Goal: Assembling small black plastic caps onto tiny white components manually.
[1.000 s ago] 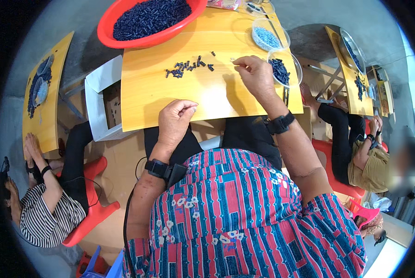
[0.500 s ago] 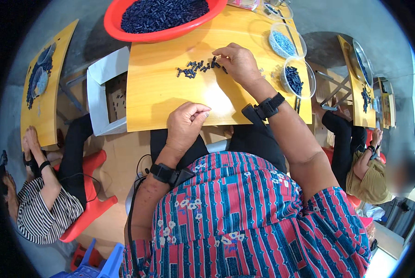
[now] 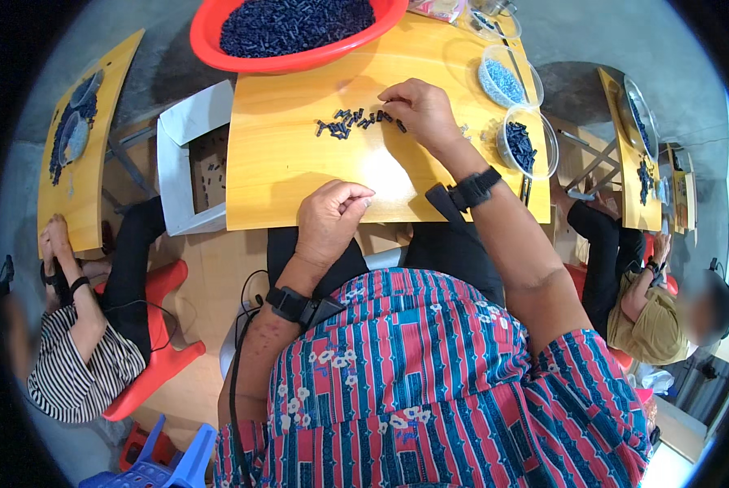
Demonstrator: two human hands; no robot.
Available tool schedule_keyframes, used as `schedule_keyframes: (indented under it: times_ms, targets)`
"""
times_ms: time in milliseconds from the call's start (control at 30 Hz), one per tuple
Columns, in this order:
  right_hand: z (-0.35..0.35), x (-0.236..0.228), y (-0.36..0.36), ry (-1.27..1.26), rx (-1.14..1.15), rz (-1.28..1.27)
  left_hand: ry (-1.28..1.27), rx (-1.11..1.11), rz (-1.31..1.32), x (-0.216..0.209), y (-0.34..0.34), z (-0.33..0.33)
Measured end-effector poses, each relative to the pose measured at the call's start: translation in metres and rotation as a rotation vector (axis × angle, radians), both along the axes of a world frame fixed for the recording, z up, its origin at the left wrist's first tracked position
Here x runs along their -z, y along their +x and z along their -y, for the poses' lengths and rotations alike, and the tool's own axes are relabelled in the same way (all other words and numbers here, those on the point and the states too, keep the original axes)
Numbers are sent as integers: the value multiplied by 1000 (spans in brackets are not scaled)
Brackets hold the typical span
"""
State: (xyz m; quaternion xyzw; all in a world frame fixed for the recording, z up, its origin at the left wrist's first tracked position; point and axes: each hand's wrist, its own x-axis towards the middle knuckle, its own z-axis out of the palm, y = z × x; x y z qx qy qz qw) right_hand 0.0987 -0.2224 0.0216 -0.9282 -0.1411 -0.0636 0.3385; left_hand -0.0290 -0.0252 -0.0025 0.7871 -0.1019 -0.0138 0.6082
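Note:
A loose pile of small dark-blue tube-shaped pieces (image 3: pixel 344 124) lies on the yellow table (image 3: pixel 291 175). At the right end of the pile is my right hand (image 3: pixel 423 114), thumb and forefinger pinched together just above a few pieces. What sits between those fingertips, if anything, is too small to make out. My left hand (image 3: pixel 328 218) is at the near table edge, closed with thumb and forefinger pressed together. A tiny greyish spot shows at its fingertips, and I cannot tell whether it is a held part or a nail.
A red basin (image 3: pixel 218 58) full of dark pieces stands at the back left. Along the right edge are clear tubs of dark pieces (image 3: pixel 520 148) and light-blue bits (image 3: pixel 502 81). An open white box (image 3: pixel 173 163) adjoins the left edge. Other people sit at side tables.
My right hand has risen slightly from the pile, and a dark piece that stood upright under its fingertips no longer shows there. My left hand keeps its pinch. The view has shifted a little.

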Motion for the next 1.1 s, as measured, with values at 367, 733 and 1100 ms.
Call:
schedule_keyframes:
  times_ms: [367, 733, 1100]
  targets:
    - [0, -25, -72, 588, -117, -396, -187, -51, -132, 10, 10, -5]
    - [-21, -15, -100, 379, -262, -176, -195, -16, -53, 1, 9, -7]
    - [-19, -9, -95, 626, -187, -317, -540, 89, -344, 5, 14, -6]
